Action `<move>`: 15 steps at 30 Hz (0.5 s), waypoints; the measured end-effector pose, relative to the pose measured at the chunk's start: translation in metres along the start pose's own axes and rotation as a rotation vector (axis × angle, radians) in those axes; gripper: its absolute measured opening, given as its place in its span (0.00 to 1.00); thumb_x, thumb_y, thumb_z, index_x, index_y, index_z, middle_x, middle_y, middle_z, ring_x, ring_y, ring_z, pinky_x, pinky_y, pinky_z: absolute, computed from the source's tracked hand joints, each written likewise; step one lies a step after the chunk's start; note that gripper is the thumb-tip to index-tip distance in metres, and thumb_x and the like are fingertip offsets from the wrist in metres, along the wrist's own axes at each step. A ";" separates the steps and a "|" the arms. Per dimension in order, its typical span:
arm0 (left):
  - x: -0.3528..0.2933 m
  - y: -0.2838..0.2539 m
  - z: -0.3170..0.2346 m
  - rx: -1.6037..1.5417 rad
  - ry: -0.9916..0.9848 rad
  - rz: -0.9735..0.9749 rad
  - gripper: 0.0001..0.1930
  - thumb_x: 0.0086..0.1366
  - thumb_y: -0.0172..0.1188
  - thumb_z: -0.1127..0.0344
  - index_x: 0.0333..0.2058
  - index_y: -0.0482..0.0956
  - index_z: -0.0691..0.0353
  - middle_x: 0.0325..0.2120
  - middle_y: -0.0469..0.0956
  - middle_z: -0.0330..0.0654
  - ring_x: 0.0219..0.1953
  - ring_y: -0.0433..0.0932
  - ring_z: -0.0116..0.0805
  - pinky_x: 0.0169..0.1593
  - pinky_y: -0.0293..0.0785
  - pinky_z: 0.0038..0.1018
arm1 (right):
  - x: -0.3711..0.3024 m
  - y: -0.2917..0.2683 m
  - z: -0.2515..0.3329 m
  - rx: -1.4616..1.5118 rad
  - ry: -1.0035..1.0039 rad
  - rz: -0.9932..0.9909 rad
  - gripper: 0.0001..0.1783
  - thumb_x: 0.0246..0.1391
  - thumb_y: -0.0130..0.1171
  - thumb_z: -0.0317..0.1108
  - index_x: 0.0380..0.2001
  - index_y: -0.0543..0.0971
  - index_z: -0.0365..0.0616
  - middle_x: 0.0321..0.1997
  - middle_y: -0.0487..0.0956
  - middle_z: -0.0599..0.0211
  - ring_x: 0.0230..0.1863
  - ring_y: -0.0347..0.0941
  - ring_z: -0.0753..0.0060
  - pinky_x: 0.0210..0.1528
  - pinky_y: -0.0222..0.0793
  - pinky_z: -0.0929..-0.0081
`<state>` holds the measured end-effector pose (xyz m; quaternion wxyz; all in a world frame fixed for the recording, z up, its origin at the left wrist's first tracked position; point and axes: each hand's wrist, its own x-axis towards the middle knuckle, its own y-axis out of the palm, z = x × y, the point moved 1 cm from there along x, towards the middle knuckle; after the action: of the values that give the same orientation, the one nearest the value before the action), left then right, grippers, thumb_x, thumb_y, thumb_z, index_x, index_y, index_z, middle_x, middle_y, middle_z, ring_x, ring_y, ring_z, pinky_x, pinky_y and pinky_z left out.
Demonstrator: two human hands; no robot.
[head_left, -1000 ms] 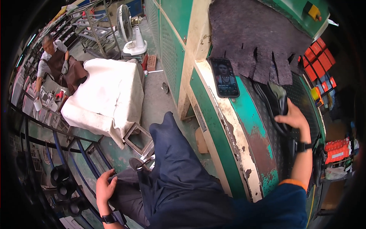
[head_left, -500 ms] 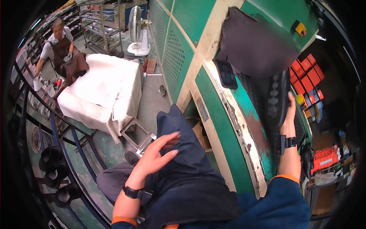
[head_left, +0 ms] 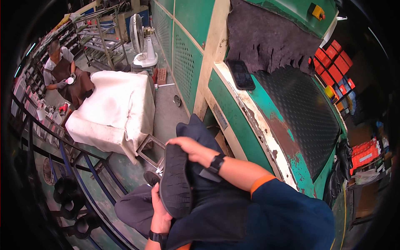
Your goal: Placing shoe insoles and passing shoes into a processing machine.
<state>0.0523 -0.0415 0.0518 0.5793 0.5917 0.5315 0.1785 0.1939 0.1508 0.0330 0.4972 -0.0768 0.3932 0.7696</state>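
A black shoe is held over my lap, its ridged sole turned up toward me. My left hand grips the near end, thumb along the side. My right hand is closed round the far end, with that forearm crossing in from the right. The shoe's upper is hidden beneath the sole. Dark apron cloth covers my lap under the shoe.
On my right stands a green machine with a black studded belt, under a ragged dark flap. A phone lies on its edge. Ahead left are a white-draped block, a fan and a seated co-worker. Dark racks flank my left.
My right hand has brought the shoe from the machine belt leftward over my lap. My left hand, empty before, now grips it too. The co-worker's hands have come together around a small white thing.
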 end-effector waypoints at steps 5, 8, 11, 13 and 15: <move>-0.004 -0.027 0.014 -0.057 0.048 -0.114 0.38 0.65 0.38 0.38 0.61 0.67 0.63 0.50 0.77 0.57 0.50 0.77 0.62 0.49 0.77 0.53 | 0.046 0.004 -0.051 -0.084 0.206 0.012 0.10 0.57 0.58 0.37 0.32 0.82 0.42 0.28 0.81 0.69 0.27 0.77 0.74 0.31 0.72 0.75; -0.010 -0.024 0.015 -0.084 0.084 -0.196 0.35 0.67 0.38 0.41 0.61 0.67 0.62 0.50 0.77 0.55 0.50 0.77 0.58 0.52 0.75 0.51 | 0.039 0.009 -0.049 -0.019 0.217 0.084 0.10 0.58 0.56 0.36 0.35 0.83 0.43 0.31 0.81 0.70 0.31 0.77 0.76 0.35 0.73 0.75; -0.003 -0.031 -0.002 0.128 0.281 -0.378 0.30 0.70 0.43 0.51 0.67 0.60 0.57 0.60 0.70 0.50 0.57 0.73 0.45 0.60 0.70 0.40 | 0.042 0.010 -0.047 -0.042 0.138 0.156 0.11 0.58 0.56 0.36 0.36 0.83 0.42 0.34 0.81 0.70 0.34 0.77 0.76 0.38 0.73 0.76; 0.007 -0.032 -0.030 0.368 0.346 -0.462 0.34 0.71 0.43 0.48 0.70 0.53 0.56 0.64 0.65 0.49 0.62 0.67 0.44 0.65 0.62 0.40 | 0.048 0.014 -0.052 -0.216 0.110 0.217 0.11 0.58 0.56 0.36 0.36 0.82 0.42 0.35 0.81 0.71 0.38 0.75 0.79 0.42 0.70 0.79; 0.026 -0.063 -0.057 0.452 0.400 -0.523 0.35 0.71 0.43 0.46 0.70 0.52 0.55 0.65 0.64 0.48 0.63 0.66 0.44 0.66 0.60 0.39 | 0.054 0.016 -0.061 -0.328 0.076 0.262 0.11 0.58 0.55 0.36 0.37 0.82 0.42 0.37 0.80 0.72 0.41 0.72 0.81 0.45 0.66 0.81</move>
<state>-0.0116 -0.0067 0.0018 0.3455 0.5023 0.7925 0.0153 0.1369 0.1443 -0.0274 0.3584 -0.1337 0.2879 0.8779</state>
